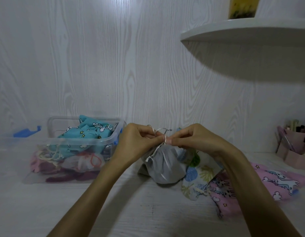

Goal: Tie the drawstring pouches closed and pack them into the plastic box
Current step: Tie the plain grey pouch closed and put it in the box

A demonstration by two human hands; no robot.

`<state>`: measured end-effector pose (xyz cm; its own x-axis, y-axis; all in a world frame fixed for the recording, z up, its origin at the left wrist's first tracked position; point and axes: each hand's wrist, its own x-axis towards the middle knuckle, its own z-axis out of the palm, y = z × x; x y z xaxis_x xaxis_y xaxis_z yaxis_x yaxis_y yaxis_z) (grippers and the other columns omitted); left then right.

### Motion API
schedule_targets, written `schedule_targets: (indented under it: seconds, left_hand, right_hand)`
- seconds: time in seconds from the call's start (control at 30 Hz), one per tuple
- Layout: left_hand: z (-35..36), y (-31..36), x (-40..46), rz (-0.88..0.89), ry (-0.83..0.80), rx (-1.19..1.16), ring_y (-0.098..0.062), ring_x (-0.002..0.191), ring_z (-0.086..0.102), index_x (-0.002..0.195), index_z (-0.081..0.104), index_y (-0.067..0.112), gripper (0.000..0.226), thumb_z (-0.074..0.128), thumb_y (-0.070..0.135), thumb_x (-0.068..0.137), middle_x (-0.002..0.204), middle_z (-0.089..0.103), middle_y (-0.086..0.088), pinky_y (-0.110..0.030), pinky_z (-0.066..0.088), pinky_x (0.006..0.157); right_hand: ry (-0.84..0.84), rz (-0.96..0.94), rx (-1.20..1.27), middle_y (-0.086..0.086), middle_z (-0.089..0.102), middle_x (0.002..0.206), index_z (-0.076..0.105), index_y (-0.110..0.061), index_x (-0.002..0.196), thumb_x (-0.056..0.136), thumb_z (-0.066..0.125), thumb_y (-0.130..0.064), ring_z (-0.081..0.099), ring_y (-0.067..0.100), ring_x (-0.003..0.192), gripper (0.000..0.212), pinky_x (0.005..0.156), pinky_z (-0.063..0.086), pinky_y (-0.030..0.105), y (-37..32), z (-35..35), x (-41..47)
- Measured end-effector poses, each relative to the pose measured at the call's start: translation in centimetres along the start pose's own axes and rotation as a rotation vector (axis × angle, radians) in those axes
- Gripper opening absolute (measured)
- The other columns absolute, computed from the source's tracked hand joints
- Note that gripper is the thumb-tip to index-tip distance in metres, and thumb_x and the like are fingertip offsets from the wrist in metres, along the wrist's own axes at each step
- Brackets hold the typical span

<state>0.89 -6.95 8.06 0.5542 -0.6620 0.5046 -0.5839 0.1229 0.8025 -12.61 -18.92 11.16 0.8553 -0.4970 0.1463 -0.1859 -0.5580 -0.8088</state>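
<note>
Forearms, both, enter from bottom edge of frame and converge at centre.

1. Left hand (137,139) – centre, fingers curled, pinching the drawstring (162,134) at the pouch neck.
2. Right hand (191,139) – just right of it, fingertips (169,140) pinching the same cord; the two hands nearly touch over the knot.
3. Grey pouch (162,165) – directly below hands, neck gathered, body resting on the white table (148,211). Loose cord ends hang down its front.
4. Leaf-print pouch (198,178) – touching grey one, to its right, lying flat; whether tied, can't tell.
5. Pink pouch (271,178) – lower right, flat, beside no. 4.
6. Plastic box (74,147) – left of centre, clear, lid off, already holding several pouches incl. a teal pouch (91,130) on top.
7. Pen holder (295,149) – right edge. Shelf (247,31) – upper right.

Step in hand, est.: tying the knot. To do well: keep neck bunched tight while pulling both cord ends apart evenly; seat knot low against the gather so it won't slip; then box, w/ room left on the teal side.
</note>
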Motion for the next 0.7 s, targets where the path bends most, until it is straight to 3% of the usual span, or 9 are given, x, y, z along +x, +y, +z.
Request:
schedule_targets:
  seconds: [0.1,0.27,0.43,0.53,0.7]
  left_hand:
    - [-0.09,0.14,-0.03,0.032,0.035,0.002,-0.011,0.065,0.071,0.077,0.076,0.011,0.010,0.079,0.019,0.072,0.070,0.074,-0.001,-0.028,0.060,0.069]
    - [-0.51,-0.30,0.11,0.058,0.026,0.015,-0.013,0.067,0.071,0.076,0.076,0.010,0.018,0.081,0.025,0.069,0.070,0.074,-0.002,-0.027,0.059,0.068]
    - [-0.21,-0.22,-0.01,0.066,0.013,0.024,-0.011,0.065,0.071,0.072,0.076,0.013,0.021,0.081,0.031,0.063,0.070,0.074,-0.001,-0.025,0.059,0.067]
    - [-0.20,-0.39,0.14,0.018,-0.018,-0.042,-0.014,0.068,0.072,0.074,0.075,0.010,0.020,0.081,0.026,0.063,0.073,0.075,-0.004,-0.025,0.059,0.069]
    - [-0.47,-0.20,0.12,-0.053,-0.102,-0.147,-0.013,0.070,0.072,0.086,0.075,0.003,0.016,0.076,0.010,0.073,0.077,0.075,-0.005,-0.019,0.057,0.066]
  right_hand:
    - [-0.022,0.090,0.013,-0.005,0.065,0.068,0.076,-0.019,0.086,0.080,0.071,-0.032,0.052,0.006,0.061,0.015,0.065,0.041,0.022,-0.13,-0.17,0.23]
    - [-0.053,0.130,0.070,-0.006,0.065,0.071,0.073,-0.020,0.101,0.085,0.066,-0.029,0.054,0.004,0.056,0.020,0.060,0.041,0.019,0.17,-0.11,0.36]
    - [-0.069,0.124,0.157,-0.012,0.061,0.062,0.073,-0.016,0.105,0.087,0.064,-0.024,0.050,0.004,0.056,0.021,0.056,0.039,0.018,0.57,0.13,0.42]
    - [-0.102,0.131,0.199,-0.013,0.061,0.059,0.073,-0.014,0.106,0.084,0.067,-0.025,0.051,0.004,0.057,0.025,0.058,0.039,0.019,0.63,0.10,0.27]
    - [0.018,0.078,0.075,-0.014,0.063,0.058,0.076,-0.019,0.095,0.077,0.073,-0.034,0.050,0.001,0.057,0.024,0.063,0.040,0.019,0.26,0.34,0.30]
